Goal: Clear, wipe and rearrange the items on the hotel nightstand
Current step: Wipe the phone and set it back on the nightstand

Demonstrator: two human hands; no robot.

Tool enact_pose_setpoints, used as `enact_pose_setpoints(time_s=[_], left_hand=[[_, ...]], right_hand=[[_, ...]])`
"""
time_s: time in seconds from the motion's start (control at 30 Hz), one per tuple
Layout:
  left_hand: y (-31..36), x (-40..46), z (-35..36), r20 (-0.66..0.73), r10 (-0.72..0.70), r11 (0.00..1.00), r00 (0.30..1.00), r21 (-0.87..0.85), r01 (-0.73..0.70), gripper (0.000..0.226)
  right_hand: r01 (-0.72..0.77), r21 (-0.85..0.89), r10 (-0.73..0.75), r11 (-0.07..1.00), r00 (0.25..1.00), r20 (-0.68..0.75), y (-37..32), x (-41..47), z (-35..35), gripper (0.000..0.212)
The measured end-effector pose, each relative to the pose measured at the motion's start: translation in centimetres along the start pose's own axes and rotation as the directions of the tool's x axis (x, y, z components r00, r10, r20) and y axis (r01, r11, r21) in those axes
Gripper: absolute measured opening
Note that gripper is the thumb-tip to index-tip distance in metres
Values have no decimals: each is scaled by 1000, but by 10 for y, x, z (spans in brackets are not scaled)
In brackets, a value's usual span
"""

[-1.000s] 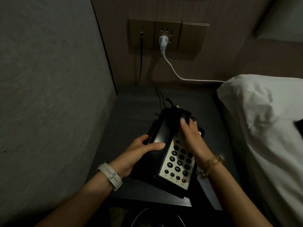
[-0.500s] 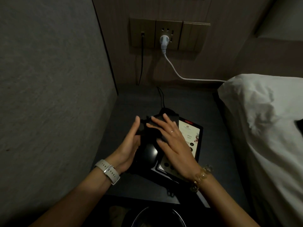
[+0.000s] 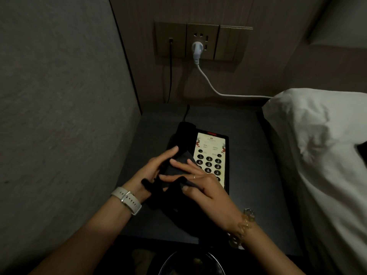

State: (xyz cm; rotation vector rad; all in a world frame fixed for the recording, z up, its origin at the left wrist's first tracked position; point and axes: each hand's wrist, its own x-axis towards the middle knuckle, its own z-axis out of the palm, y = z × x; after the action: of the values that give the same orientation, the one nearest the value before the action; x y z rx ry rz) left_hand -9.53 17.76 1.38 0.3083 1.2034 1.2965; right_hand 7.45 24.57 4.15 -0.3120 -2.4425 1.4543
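A black desk phone (image 3: 211, 149) with a pale keypad panel lies on the dark nightstand (image 3: 250, 159). Its handset (image 3: 184, 133) rests along the phone's left side. A dark cloth (image 3: 178, 168) is draped over the handset's near half and hangs down in front of it. My left hand (image 3: 154, 171) touches the handset's left side with straight fingers. My right hand (image 3: 202, 187) presses on the cloth with spread, straight fingers, the thumb resting on the cloth's near fold. The cloth hides the phone's near left corner.
A grey padded wall (image 3: 59, 116) borders the nightstand on the left, a bed with a white pillow (image 3: 317, 139) on the right. A socket panel (image 3: 202, 41) holds a white plug (image 3: 196, 49) whose cable runs to the bed. A black cord (image 3: 170, 72) hangs beside it. A round bin rim (image 3: 190, 262) shows below.
The phone has been laid flat further back on the nightstand. My right hand has slid down the handset towards me with the cloth, uncovering the keypad. My left hand has followed beside it.
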Motion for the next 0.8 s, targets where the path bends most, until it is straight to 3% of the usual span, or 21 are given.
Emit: enact_pose_setpoints(time_s=[0.07, 0.23, 0.43, 0.6, 0.73, 0.8], left_hand=[[1, -1, 2, -12, -9, 1000, 1000, 15, 9, 33], [3, 0, 2, -27, -1, 997, 1000, -76, -1, 38], [14, -2, -16, -101, 25, 991, 995, -125, -38, 57], [24, -5, -23, -199, 63, 974, 978, -199, -104, 43], [29, -9, -23, -231, 72, 974, 970, -191, -118, 46], [30, -10, -24, -221, 76, 977, 972, -180, -118, 51]], right_hand=[[3, 22, -3, 1000, 1000, -13, 0, -1, -4, 38], [-88, 87, 96, 992, 992, -81, 4, -7, -17, 36], [-81, -84, 69, 993, 987, -142, 6, -11, -36, 38], [-70, -165, 26, 984, 966, -256, 10, -12, -49, 34], [-49, -121, 5, 991, 941, -339, 12, -11, -52, 31], [-69, -122, 16, 990, 921, -388, 18, -11, -56, 40]])
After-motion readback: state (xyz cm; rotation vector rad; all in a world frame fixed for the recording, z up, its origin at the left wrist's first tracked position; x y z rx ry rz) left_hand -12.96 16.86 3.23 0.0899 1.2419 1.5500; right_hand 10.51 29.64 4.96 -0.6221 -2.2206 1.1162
